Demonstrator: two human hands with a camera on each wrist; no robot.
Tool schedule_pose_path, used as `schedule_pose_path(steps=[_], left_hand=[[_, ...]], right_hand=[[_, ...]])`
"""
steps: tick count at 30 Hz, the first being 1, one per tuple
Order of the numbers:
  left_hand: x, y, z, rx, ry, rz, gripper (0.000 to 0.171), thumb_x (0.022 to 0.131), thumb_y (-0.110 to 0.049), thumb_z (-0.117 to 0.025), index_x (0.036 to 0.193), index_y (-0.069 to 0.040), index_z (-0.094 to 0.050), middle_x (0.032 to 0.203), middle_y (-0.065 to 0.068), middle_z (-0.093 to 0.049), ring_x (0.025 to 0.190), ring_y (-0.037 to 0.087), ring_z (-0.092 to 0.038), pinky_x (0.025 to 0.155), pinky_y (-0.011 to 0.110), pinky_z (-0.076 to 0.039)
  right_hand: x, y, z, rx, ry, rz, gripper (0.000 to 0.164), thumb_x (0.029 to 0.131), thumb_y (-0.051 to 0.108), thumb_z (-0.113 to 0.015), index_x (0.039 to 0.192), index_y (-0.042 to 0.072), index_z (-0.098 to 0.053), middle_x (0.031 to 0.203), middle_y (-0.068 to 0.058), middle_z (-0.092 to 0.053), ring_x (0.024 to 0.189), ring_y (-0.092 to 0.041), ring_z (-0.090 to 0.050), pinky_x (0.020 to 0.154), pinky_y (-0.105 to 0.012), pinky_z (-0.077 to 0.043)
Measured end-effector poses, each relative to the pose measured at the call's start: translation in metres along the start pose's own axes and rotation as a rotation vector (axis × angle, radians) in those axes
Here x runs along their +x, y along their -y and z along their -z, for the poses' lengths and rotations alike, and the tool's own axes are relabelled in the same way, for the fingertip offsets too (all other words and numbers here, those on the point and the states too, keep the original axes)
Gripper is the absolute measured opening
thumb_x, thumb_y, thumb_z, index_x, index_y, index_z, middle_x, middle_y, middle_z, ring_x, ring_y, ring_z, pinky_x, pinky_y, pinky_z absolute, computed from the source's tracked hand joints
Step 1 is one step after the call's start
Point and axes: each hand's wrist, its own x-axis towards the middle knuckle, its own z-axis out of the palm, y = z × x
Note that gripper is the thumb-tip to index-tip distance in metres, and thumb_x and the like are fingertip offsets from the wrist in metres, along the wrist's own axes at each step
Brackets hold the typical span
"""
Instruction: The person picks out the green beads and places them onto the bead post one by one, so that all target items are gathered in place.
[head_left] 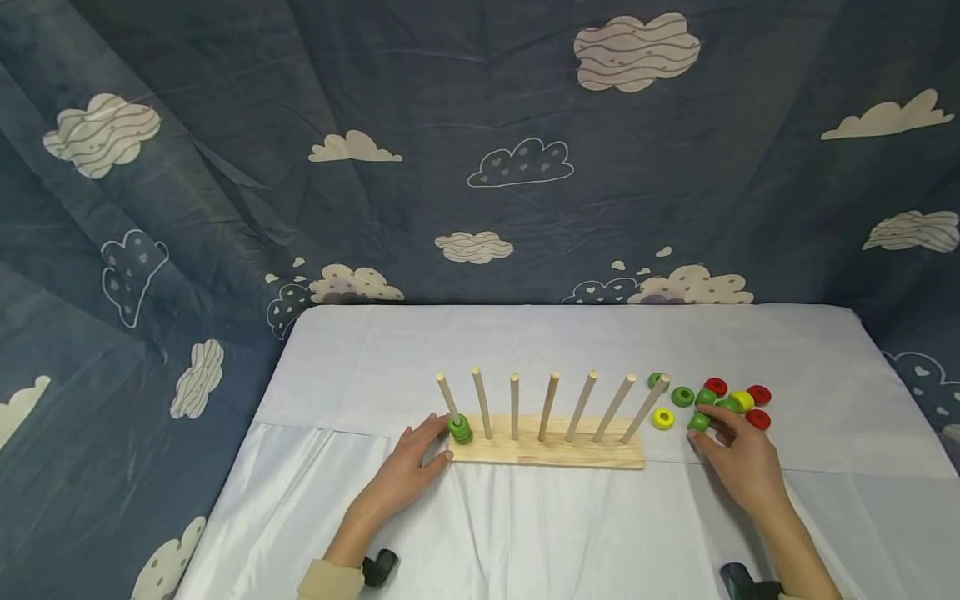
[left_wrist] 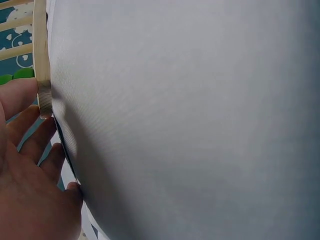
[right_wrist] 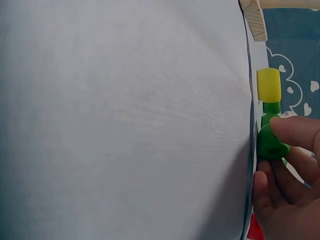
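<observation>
A wooden peg board (head_left: 547, 452) with a row of several upright pegs stands on the white-covered table. Green beads (head_left: 460, 429) are stacked at the foot of its leftmost peg. My left hand (head_left: 405, 467) holds the board's left end, thumb at the front corner and fingers at the side; the left wrist view shows the thumb against the wood (left_wrist: 44, 95). To the right of the board, my right hand (head_left: 742, 467) pinches a green bead (right_wrist: 272, 143) between thumb and fingers, at the near edge of a group of loose beads.
Loose beads lie right of the board: a yellow bead (head_left: 662, 418), a green bead (head_left: 682, 397), red beads (head_left: 759, 394) and others, partly behind my right hand. One green bead sits behind the rightmost peg (head_left: 647, 408). A dark cloud-patterned cloth (head_left: 480, 100) hangs behind the table.
</observation>
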Motion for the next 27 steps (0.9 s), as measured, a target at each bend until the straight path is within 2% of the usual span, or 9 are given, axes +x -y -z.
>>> schedule_pose_path(steps=[7,10,13,15,17,24,27], left_hand=[[0.0,0.0,0.0,-0.011,0.0,-0.004,0.054,0.1,-0.022,-0.06,0.149,-0.013,-0.042,0.15,0.005,-0.045,0.145,0.023,-0.026,0.119,0.051,-0.011],[0.0,0.001,0.0,-0.018,0.002,-0.013,0.053,0.099,-0.022,-0.06,0.149,-0.012,-0.043,0.15,0.005,-0.045,0.145,0.024,-0.026,0.119,0.052,-0.011],[0.001,0.0,0.001,-0.022,0.008,-0.007,0.053,0.1,-0.024,-0.06,0.149,-0.014,-0.043,0.15,0.004,-0.044,0.146,0.023,-0.025,0.119,0.052,-0.01],[0.001,0.0,0.001,-0.024,0.011,-0.002,0.053,0.1,-0.024,-0.06,0.149,-0.014,-0.043,0.151,0.003,-0.044,0.146,0.022,-0.024,0.119,0.052,-0.01],[0.001,0.0,0.001,-0.024,0.013,0.006,0.054,0.1,-0.025,-0.06,0.149,-0.015,-0.043,0.151,0.002,-0.043,0.146,0.021,-0.024,0.119,0.05,-0.009],[0.001,0.0,0.0,-0.023,0.009,0.009,0.053,0.099,-0.024,-0.06,0.149,-0.015,-0.043,0.151,0.001,-0.043,0.146,0.02,-0.024,0.119,0.05,-0.009],[0.001,0.001,0.0,-0.019,0.009,0.004,0.053,0.1,-0.024,-0.06,0.149,-0.015,-0.043,0.151,0.002,-0.043,0.146,0.021,-0.024,0.119,0.05,-0.009]], right_hand=[[0.0,-0.001,0.001,0.005,0.002,-0.006,0.043,0.091,0.008,-0.068,0.131,-0.002,-0.057,0.127,-0.031,-0.056,0.111,-0.047,-0.057,0.088,-0.052,-0.049],[-0.002,0.0,0.001,0.017,-0.005,-0.023,0.044,0.091,0.009,-0.068,0.133,-0.002,-0.057,0.128,-0.03,-0.055,0.11,-0.045,-0.057,0.085,-0.048,-0.052],[-0.005,0.001,0.002,0.039,-0.016,-0.036,0.045,0.092,0.01,-0.068,0.134,-0.001,-0.056,0.125,-0.028,-0.058,0.107,-0.042,-0.059,0.075,-0.024,-0.057],[-0.007,0.002,0.004,0.06,-0.021,-0.042,0.046,0.092,0.011,-0.067,0.135,0.0,-0.056,0.124,-0.027,-0.059,0.106,-0.04,-0.06,0.067,-0.01,-0.05],[-0.009,0.004,0.005,0.082,-0.024,-0.046,0.045,0.093,0.012,-0.067,0.135,0.0,-0.056,0.122,-0.026,-0.06,0.106,-0.039,-0.061,0.063,-0.001,-0.042],[-0.012,0.015,0.014,0.133,-0.041,-0.051,0.046,0.094,0.014,-0.068,0.136,0.001,-0.055,0.125,-0.025,-0.057,0.108,-0.04,-0.06,0.064,-0.003,-0.047],[-0.012,0.02,0.019,0.144,-0.056,-0.049,0.047,0.094,0.017,-0.068,0.137,0.003,-0.055,0.129,-0.022,-0.054,0.108,-0.034,-0.059,0.066,-0.002,-0.046]])
